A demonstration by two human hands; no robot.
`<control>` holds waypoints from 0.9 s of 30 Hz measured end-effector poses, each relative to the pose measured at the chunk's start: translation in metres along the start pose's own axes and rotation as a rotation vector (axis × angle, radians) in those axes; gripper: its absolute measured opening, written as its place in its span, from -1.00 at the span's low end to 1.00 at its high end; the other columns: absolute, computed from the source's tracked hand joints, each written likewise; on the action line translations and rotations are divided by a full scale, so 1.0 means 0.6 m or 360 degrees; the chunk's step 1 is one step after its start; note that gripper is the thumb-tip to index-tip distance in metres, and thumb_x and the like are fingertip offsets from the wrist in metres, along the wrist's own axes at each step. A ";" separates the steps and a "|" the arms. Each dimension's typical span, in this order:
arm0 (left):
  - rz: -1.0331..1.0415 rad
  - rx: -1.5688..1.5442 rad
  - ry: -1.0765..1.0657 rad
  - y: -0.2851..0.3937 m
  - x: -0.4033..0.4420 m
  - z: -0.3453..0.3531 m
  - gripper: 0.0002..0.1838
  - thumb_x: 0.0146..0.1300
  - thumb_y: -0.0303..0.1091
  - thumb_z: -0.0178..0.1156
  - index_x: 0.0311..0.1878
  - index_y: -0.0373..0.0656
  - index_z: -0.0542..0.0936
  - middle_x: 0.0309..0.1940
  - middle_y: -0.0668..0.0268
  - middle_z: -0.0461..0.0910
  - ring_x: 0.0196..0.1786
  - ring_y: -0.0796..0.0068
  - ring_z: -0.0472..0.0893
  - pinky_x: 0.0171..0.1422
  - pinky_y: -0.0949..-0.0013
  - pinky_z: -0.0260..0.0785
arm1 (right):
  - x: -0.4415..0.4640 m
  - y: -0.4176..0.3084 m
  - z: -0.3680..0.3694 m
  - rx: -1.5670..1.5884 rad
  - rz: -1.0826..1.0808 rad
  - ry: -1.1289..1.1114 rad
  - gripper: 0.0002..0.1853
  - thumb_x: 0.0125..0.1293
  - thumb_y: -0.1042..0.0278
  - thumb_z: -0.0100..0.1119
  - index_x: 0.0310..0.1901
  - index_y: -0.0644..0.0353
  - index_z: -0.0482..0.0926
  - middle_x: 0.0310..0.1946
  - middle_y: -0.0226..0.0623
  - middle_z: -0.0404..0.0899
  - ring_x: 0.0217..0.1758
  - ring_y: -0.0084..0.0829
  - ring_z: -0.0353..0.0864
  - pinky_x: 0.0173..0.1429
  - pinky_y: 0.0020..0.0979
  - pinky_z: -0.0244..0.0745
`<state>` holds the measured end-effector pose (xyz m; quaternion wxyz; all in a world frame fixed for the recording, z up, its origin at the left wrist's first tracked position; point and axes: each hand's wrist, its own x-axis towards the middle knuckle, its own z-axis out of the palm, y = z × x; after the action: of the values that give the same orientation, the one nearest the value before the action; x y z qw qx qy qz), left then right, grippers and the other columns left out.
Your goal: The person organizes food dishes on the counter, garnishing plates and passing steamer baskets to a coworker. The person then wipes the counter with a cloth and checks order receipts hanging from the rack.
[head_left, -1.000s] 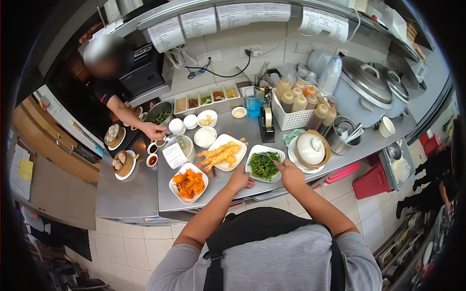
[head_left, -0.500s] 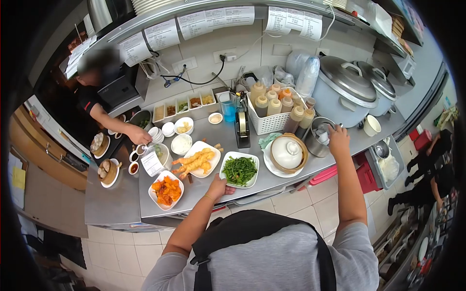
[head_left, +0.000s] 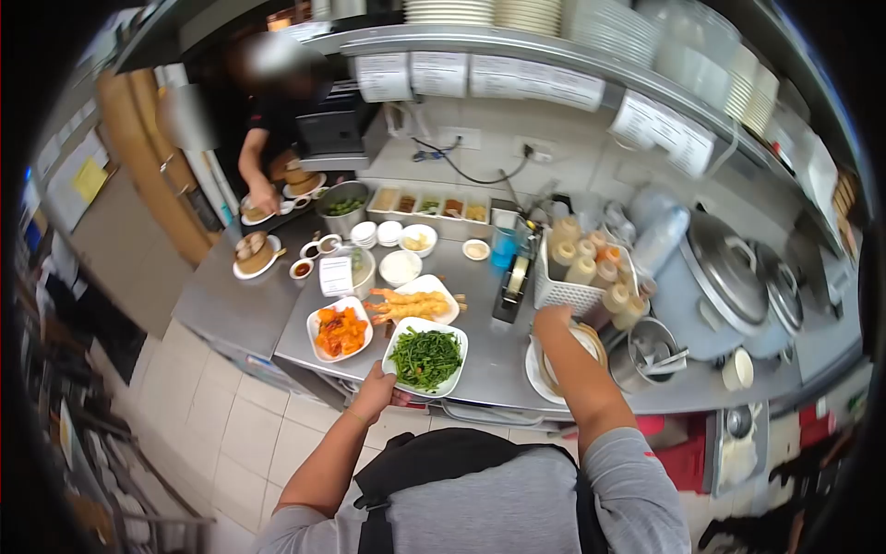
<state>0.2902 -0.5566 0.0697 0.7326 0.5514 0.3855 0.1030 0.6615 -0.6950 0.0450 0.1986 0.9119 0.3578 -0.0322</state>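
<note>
My left hand [head_left: 376, 392] grips the near left edge of a white square dish, with its thumb at the rim. Dark green cooked leaves [head_left: 425, 358] fill that dish. Right behind it lies a white plate of long battered fried pieces [head_left: 411, 306]. A white dish of orange glazed pieces [head_left: 340, 331] is to the left. My right hand [head_left: 554, 320] reaches over the lidded clay pot, near the white bottle basket [head_left: 570, 297]; its fingers are blurred and partly hidden. The pot's white plate [head_left: 537, 373] shows beside my right forearm.
A black tape dispenser [head_left: 511, 287] stands left of the basket. On the right are a metal utensil container [head_left: 637, 363] and large lidded pots [head_left: 729, 268]. At the far left, a co-worker's hand [head_left: 265, 198] is over small plates near a steamer basket [head_left: 254, 258].
My left hand has moved the green dish left, close to the fried pieces. My right hand has gone from the metal utensil container to above the clay pot. The co-worker's hand has moved back.
</note>
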 end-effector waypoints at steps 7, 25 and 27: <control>0.0109 -0.0039 0.0407 0.006 -0.101 -0.070 -0.56 0.27 -0.48 -0.25 0.23 -0.30 0.12 -0.27 0.05 0.57 -0.49 0.38 0.63 -0.42 0.38 0.56 | 0.022 0.030 -0.015 0.0298 -0.0061 0.0362 -0.77 0.22 0.34 0.02 -0.20 0.10 0.66 -0.23 -0.17 0.67 -0.16 -0.22 0.68 -0.12 -0.17 0.49; 0.0147 0.0151 0.0118 0.103 0.008 -0.185 -0.46 0.23 -0.48 -0.19 0.32 -0.24 0.11 -0.27 0.08 0.57 -0.50 0.39 0.62 -0.46 0.41 0.53 | -0.035 0.051 -0.148 0.2243 0.0172 0.1653 -0.85 0.31 0.35 0.11 -0.25 0.26 0.52 -0.41 -0.22 0.60 -0.35 -0.44 0.58 -0.25 -0.38 0.42; 0.0155 0.0251 0.0050 0.127 0.032 -0.204 -0.46 0.22 -0.48 -0.18 0.32 -0.23 0.15 -0.31 0.11 0.58 -0.55 0.44 0.59 -0.49 0.43 0.51 | -0.034 0.040 -0.188 0.2519 0.0105 0.1884 -0.86 0.34 0.35 0.09 -0.25 0.25 0.50 -0.39 -0.32 0.57 -0.31 -0.57 0.52 -0.22 -0.46 0.41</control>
<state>0.2412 -0.4278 0.1172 0.6749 0.6237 0.3768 0.1164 0.6530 -0.6803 0.1607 -0.6786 0.6600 0.2490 0.2046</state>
